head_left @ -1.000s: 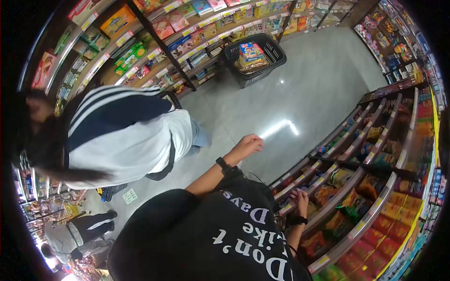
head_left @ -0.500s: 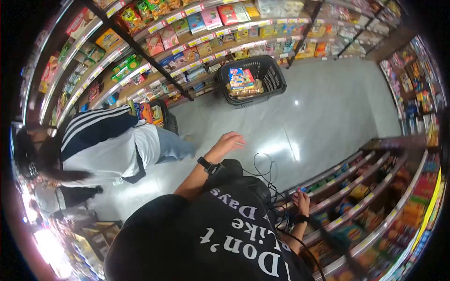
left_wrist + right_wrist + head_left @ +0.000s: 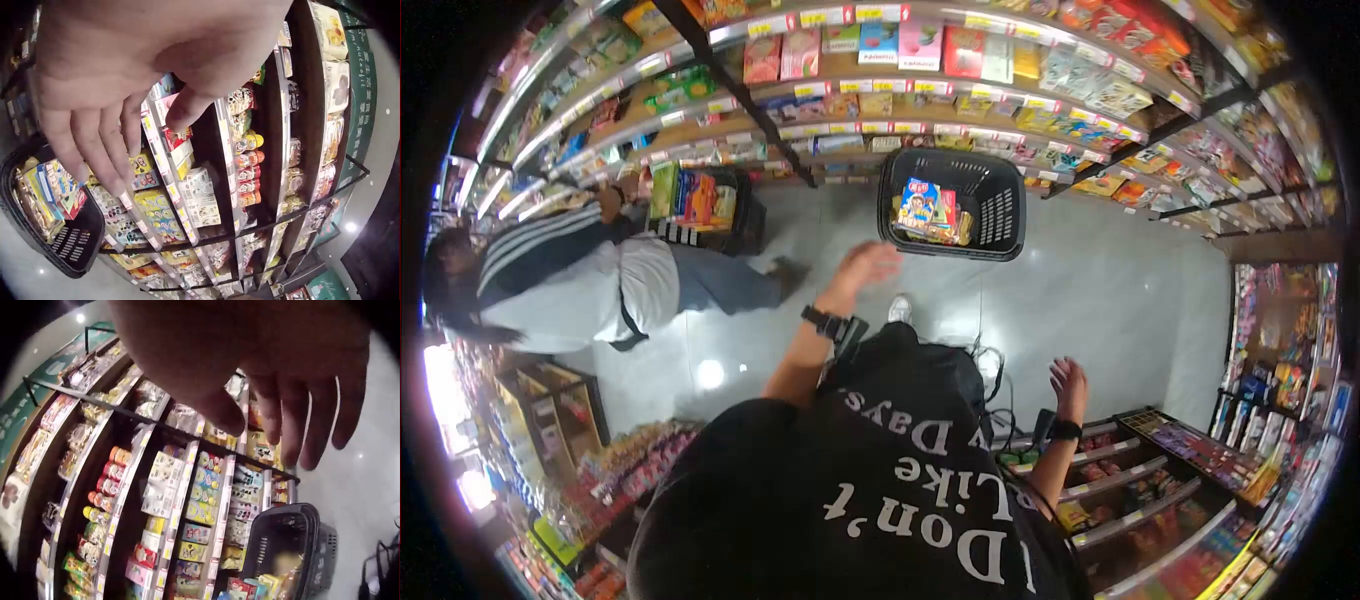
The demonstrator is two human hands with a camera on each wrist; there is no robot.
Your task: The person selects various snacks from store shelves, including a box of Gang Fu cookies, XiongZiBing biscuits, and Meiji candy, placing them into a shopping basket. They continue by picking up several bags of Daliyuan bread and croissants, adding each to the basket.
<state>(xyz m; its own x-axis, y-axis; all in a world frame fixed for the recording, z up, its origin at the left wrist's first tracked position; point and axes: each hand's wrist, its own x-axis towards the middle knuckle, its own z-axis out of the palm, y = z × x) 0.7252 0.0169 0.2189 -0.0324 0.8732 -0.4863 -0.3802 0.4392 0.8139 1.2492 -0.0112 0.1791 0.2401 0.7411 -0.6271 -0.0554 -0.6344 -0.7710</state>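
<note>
My left hand (image 3: pixel 862 272) reaches forward above the floor, fingers extended, holding nothing. Just beyond its fingertips in the head view stands a black shopping basket (image 3: pixel 1002 215). A blue snack box (image 3: pixel 917 205) and other packets lie in the basket's left part. In the left wrist view the fingers of this hand (image 3: pixel 144 69) hang loosely in front of the shelves, with the basket (image 3: pixel 78 247) at lower left. My right hand (image 3: pixel 1070 388) is held out over the floor with relaxed, spread fingers and nothing in it. The right wrist view shows it (image 3: pixel 269 362) above the basket.
Shelves of boxed snacks (image 3: pixel 920 45) curve along the far side behind the basket. At left a person (image 3: pixel 600 280) bends beside another loaded basket (image 3: pixel 745 215). A low shelf rack (image 3: pixel 1120 480) stands at my right. Black cables (image 3: pixel 995 375) dangle by my legs.
My view has turned toward the far shelves, and the basket appears nearer. My right hand has swung away from the right rack. The other person now appears farther left.
</note>
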